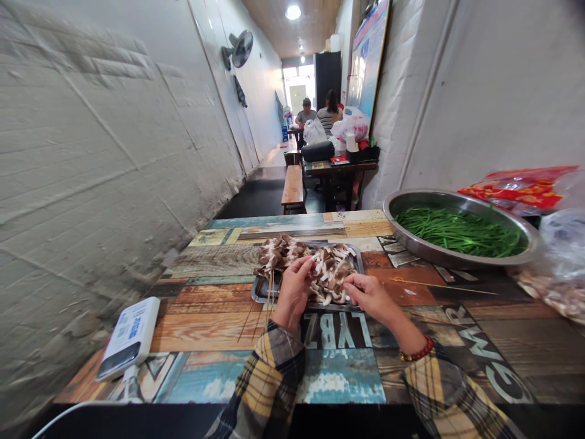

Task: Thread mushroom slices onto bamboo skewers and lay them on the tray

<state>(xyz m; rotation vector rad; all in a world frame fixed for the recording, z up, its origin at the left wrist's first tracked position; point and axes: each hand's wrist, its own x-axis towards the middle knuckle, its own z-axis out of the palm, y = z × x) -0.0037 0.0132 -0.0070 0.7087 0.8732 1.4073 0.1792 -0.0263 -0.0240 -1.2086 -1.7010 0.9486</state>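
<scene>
A metal tray (258,291) heaped with mushroom pieces (333,268) lies on the patchwork-printed table (205,317). Finished mushroom skewers (278,251) are stacked in its left half, their sticks pointing toward me. My left hand (295,286) is curled over the tray and pinches a mushroom piece (314,260) at its fingertips. My right hand (368,291) hovers at the tray's near right edge, fingers bent and drawn together on something I cannot make out. Both arms wear plaid sleeves, and a red bead bracelet (417,352) circles the right wrist.
A big steel basin (411,244) of green chives sits back right, with plastic bags (525,186) beside it. A loose bamboo stick (448,286) lies right of the tray. A white power bank (130,335) rests near left. Farther along the corridor, two people sit at another table (340,164).
</scene>
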